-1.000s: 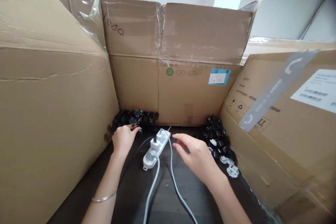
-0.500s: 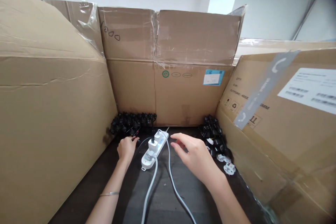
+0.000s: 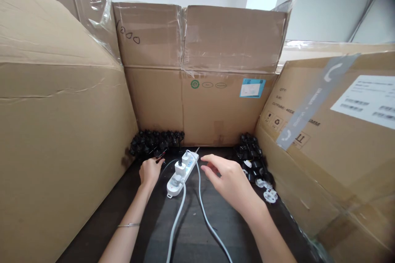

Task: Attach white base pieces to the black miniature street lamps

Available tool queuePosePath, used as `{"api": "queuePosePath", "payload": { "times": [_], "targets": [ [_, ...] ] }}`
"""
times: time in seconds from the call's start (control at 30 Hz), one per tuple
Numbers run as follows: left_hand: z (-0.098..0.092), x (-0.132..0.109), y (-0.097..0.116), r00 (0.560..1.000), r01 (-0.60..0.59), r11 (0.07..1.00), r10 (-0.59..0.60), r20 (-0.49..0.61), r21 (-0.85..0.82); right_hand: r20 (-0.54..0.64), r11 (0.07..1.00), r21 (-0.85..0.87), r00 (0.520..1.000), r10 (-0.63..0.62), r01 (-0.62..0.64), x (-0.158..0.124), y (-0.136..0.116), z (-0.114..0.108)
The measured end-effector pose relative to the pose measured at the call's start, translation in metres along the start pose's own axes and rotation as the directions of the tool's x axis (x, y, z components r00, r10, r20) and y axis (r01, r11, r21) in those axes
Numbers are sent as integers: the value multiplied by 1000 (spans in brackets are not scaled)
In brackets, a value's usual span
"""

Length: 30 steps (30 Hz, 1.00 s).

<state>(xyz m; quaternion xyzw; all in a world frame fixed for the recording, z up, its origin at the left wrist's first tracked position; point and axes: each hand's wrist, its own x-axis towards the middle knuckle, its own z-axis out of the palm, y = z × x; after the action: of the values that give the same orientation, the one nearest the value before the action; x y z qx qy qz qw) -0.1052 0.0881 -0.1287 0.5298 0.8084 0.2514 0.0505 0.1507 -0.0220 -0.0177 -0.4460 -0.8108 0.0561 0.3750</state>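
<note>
A white power strip (image 3: 175, 189) lies at a slant on the dark tabletop, between my two hands. Two white plug adapters (image 3: 180, 168) and a grey plug sit in it. My left hand (image 3: 151, 171) is at the front edge of a heap of small black parts (image 3: 149, 141), fingers closed around something small; a thin dark piece with a bit of red shows at the fingertips, too small to name. Just right of the strip, my right hand (image 3: 228, 178) hovers with curved fingers and thumb apart, holding nothing.
Cardboard boxes stand at the left (image 3: 61, 144), back (image 3: 216, 119) and right (image 3: 308, 172). Along the right box lies another heap of black parts (image 3: 251, 152), with white round pieces (image 3: 270, 195) at its near end. Pale cables (image 3: 202, 201) run from the strip toward me.
The view has tilted slightly, so the scene sits a little higher. Both hands keep nearly the same places and poses.
</note>
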Motion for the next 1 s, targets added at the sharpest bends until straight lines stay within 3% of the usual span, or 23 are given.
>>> {"api": "queuePosePath", "payload": {
  "times": [1.0],
  "targets": [
    [7, 6, -4, 999, 48, 986, -51, -18, -161, 1, 1000, 6, 1000, 1, -1, 0, -2, -1]
  ]
}}
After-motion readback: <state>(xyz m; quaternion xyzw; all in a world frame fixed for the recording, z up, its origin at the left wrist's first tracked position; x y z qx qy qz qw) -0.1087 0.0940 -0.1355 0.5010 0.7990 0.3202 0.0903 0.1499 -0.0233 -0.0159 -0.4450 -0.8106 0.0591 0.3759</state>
